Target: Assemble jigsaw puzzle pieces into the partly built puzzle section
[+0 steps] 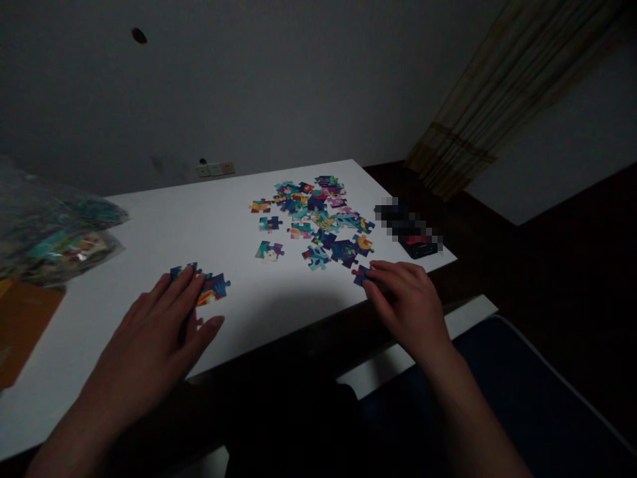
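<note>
My left hand (159, 325) lies flat with its fingers stretched over a small group of puzzle pieces (213, 289) on the white table, partly covering them. Whether those pieces are joined under my fingers I cannot tell. At the table's front edge, my right hand (408, 299) pinches a dark blue and red puzzle piece (361, 275) between thumb and fingers. Just beyond it spreads a loose heap of colourful puzzle pieces (318, 202), some overlapping. A few single pieces, one of them a teal and purple puzzle piece (269, 251), lie apart on the heap's left side.
Clear plastic bags (54, 226) of pieces sit at the table's left, beside an orange box (27, 325). A partly blurred phone (411, 232) lies near the right edge of the white table (159, 226). Behind are a wall with sockets (215, 170) and a curtain (462, 146).
</note>
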`<state>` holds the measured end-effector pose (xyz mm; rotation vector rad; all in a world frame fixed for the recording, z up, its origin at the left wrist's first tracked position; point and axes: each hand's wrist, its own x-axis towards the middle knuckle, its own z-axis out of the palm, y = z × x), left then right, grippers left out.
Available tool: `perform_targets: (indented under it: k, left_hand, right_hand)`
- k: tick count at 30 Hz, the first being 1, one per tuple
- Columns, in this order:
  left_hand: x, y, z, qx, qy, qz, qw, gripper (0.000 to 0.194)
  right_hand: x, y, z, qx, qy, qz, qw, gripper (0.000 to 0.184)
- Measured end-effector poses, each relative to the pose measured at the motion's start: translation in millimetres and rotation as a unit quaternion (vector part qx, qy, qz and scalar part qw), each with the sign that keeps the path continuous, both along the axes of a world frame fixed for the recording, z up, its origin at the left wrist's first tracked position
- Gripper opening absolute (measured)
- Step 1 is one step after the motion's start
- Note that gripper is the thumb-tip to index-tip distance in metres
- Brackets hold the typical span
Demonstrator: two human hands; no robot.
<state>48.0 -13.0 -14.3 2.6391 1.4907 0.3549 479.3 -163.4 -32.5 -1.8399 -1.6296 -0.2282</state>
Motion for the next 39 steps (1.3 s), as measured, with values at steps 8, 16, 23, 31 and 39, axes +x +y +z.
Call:
perform_targets:
  k: [8,16,23,31,39]
  left_hand:
    - [0,-1,3.9,-0.028,0.025,-0.005,0.999,0.080]
    - [13,-13,13.7,-0.012,-0.019,0.061,0.998,0.095]
    - [14,-19,9.4,0.029,-0.046,0.083,0.995,0.062]
    - [20,-17,11.3,0.021,-0.032,0.056,0.998,0.057]
    - [17,-21,11.8,0.047,-0.090,0.017,0.995,0.043]
  right_hand:
    - [14,16,9.0,-0.026,-0.016,-0.024,0.999,0.033]
    - [31,72,14.6,-0.061,-0.028,-0.029,0.997,0.033]
    - [55,94,2.0,-0.083,0.030,0.010,0.996,0.025]
    - [-34,87,53.3,0.061,0.293,0.031,0.954,0.030]
    - [-153,126,43.0,-0.137,0.241,0.268,0.923,0.012]
